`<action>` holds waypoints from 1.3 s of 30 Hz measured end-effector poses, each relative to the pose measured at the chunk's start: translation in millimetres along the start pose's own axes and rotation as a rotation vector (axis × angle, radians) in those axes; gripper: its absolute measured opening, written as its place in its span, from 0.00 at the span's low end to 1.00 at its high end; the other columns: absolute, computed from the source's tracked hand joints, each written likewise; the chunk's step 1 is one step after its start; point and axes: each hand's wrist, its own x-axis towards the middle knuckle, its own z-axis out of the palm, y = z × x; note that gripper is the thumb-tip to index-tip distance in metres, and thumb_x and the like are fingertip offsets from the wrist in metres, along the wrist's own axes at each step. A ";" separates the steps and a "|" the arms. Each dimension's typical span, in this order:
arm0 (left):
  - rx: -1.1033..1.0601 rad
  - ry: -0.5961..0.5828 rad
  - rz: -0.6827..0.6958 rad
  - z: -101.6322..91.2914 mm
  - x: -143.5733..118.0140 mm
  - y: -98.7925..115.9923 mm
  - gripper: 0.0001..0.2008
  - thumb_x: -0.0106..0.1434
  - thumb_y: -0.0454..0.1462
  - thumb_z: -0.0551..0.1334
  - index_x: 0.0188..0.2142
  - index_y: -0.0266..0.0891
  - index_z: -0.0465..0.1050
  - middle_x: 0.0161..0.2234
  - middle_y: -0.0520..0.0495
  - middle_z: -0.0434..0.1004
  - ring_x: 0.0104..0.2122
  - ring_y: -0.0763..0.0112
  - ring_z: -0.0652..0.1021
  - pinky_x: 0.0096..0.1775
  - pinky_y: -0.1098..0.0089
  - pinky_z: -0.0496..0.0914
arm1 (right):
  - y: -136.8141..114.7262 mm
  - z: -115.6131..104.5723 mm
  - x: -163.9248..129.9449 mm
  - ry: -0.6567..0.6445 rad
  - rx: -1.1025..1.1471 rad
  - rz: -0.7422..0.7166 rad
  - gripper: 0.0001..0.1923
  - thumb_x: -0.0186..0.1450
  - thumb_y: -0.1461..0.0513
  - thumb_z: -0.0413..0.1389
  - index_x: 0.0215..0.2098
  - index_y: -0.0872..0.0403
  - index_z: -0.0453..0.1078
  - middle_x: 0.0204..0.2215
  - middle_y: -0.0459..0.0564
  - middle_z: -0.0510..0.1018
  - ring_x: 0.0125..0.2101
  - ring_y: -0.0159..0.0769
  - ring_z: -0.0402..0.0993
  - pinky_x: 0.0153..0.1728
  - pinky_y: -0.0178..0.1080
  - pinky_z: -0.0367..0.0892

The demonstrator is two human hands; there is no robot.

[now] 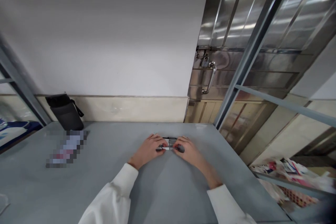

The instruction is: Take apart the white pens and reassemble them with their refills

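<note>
Several slim pens [171,142], grey and white with dark ends, lie side by side near the far edge of the grey table [168,189]. At their left end, my left hand [153,147] is closed, thumb and fingers pinching the nearest pen. My right hand [187,149] closes on the right end in the same way, its thumb and fingertips bent round that end. The pens run crosswise between both hands. My fingers cover their ends, and fine markings are too small to read.
A dark upright case [67,112] with a strap stands at the back left, with a pixelated item [67,148] in front. Grey metal posts [236,80] rise at the table's corners. Beyond the right edge are a shelf with plastic bags [294,173] and a padlocked metal door [225,52].
</note>
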 end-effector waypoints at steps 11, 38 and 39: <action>0.075 0.075 0.004 -11.2 1.8 10.5 0.08 0.70 0.40 0.56 0.45 0.44 0.72 0.44 0.48 0.76 0.47 0.63 0.73 0.52 0.62 0.62 | -14.5 -9.9 2.0 0.061 0.142 0.068 0.04 0.66 0.64 0.55 0.37 0.51 0.71 0.35 0.48 0.75 0.39 0.39 0.71 0.43 0.40 0.66; 0.283 0.113 -0.033 -14.6 10.4 29.5 0.11 0.73 0.34 0.49 0.40 0.40 0.70 0.37 0.46 0.77 0.40 0.61 0.72 0.43 0.62 0.59 | -14.9 10.3 2.7 0.139 0.000 0.057 0.13 0.73 0.66 0.43 0.33 0.52 0.65 0.31 0.51 0.74 0.34 0.40 0.69 0.36 0.40 0.62; 0.292 0.109 -0.040 -14.7 10.4 30.2 0.11 0.73 0.33 0.49 0.40 0.40 0.69 0.37 0.46 0.77 0.40 0.61 0.72 0.43 0.62 0.59 | -15.8 10.5 2.7 0.141 -0.008 0.058 0.13 0.72 0.66 0.44 0.33 0.52 0.65 0.30 0.51 0.74 0.34 0.40 0.69 0.36 0.40 0.62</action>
